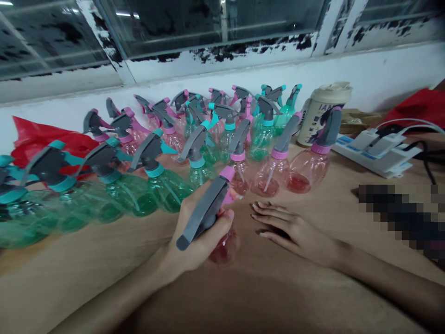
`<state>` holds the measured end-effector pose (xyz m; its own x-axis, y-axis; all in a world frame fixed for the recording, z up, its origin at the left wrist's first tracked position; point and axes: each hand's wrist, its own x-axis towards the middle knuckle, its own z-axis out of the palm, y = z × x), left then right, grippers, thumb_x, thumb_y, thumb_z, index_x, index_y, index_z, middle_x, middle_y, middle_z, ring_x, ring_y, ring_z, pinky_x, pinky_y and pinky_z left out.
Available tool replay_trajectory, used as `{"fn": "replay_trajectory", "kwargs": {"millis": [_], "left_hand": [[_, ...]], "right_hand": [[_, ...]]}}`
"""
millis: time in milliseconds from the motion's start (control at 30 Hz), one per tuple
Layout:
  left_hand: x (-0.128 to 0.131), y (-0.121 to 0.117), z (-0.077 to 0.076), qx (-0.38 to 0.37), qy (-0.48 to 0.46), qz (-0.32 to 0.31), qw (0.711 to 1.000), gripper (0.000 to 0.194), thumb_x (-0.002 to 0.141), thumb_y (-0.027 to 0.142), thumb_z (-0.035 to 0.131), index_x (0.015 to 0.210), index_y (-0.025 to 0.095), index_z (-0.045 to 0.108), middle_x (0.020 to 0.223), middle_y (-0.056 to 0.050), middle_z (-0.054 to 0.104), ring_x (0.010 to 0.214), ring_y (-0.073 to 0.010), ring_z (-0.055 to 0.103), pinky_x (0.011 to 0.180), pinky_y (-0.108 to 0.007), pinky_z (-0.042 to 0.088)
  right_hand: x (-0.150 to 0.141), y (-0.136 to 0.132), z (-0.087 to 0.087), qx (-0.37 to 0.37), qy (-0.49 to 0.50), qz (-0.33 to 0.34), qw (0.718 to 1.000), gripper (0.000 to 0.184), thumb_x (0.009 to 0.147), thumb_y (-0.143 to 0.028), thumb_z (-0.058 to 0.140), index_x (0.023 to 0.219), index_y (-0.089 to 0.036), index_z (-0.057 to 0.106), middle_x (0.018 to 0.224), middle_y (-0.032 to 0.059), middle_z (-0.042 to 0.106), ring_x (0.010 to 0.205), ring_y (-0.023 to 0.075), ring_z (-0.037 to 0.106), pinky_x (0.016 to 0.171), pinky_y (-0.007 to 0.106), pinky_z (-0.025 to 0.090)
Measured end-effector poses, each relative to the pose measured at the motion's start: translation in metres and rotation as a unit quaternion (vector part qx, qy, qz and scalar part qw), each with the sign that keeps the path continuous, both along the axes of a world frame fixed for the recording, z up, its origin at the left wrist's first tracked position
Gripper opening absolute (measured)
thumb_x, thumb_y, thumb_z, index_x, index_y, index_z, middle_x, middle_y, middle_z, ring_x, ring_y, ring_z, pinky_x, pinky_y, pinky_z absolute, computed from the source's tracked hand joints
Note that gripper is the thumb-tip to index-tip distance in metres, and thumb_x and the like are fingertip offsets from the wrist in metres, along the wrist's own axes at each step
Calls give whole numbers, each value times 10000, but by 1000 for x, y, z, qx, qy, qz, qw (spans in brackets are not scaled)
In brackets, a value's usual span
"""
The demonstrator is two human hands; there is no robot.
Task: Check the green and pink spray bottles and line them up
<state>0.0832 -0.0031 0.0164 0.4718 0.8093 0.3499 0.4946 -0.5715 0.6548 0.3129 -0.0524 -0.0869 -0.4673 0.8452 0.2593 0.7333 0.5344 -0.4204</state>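
Observation:
My left hand [194, 232] is wrapped round the neck of a pink spray bottle [224, 250] with a grey trigger head and pink nozzle. The bottle stands in front of me, and part of its body is behind my fingers and thumb. My right hand [295, 229] lies flat on the wooden table [285, 297] with its fingers stretched out to the left, holding nothing. Just beyond my hands stand several pink spray bottles [269, 176]. To the left is a row of green spray bottles [170, 185] with teal collars.
More pink and green spray bottles crowd toward the wall. A paper coffee cup [321, 113] stands at the back right, beside a white power strip [378, 153] with plugs and cables. Red plastic bags [41, 144] lie at the far left and far right. A pixelated patch covers the right side.

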Motion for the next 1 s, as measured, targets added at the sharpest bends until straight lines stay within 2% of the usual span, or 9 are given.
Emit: {"fn": "replay_trajectory", "kwargs": {"millis": [167,333,700,900,1000], "left_hand": [[0,0,-5,-25,-29,-29,999,46,780,248,481,771,229,522,665,10,597,620,-153,587,613,-280,494],[1,0,-7,-19,-16,-2,1000,87,782,280,473,713,229,473,650,2,574,613,-163,572,596,-302,466],[0,2,-11,5,-23,-26,999,72,804,257,486,763,223,536,759,-16,628,673,-174,620,646,-310,512],[2,0,-4,-35,-66,-43,996,54,781,230,541,830,233,563,848,-3,637,753,-155,622,733,-277,508],[2,-1,1,-38,-68,-41,996,46,772,232,545,818,236,548,764,17,617,691,-145,602,682,-262,507]], "right_hand": [[1,1,-2,2,-16,0,1000,395,916,-345,447,1296,-238,464,1376,47,464,1293,196,374,1070,455,330],[1,1,-2,3,-8,3,1000,402,911,-342,457,1299,-241,461,1369,45,473,1287,202,382,1067,458,334],[0,0,-3,5,-7,-1,1000,397,912,-335,459,1294,-228,468,1367,52,474,1289,198,379,1072,447,326],[0,1,-3,-2,-12,-3,1000,402,912,-338,453,1296,-220,467,1376,46,465,1298,193,365,1075,438,322],[0,0,-3,-3,-14,-2,1000,394,911,-330,453,1291,-226,476,1384,39,456,1300,192,361,1076,431,323]]}}
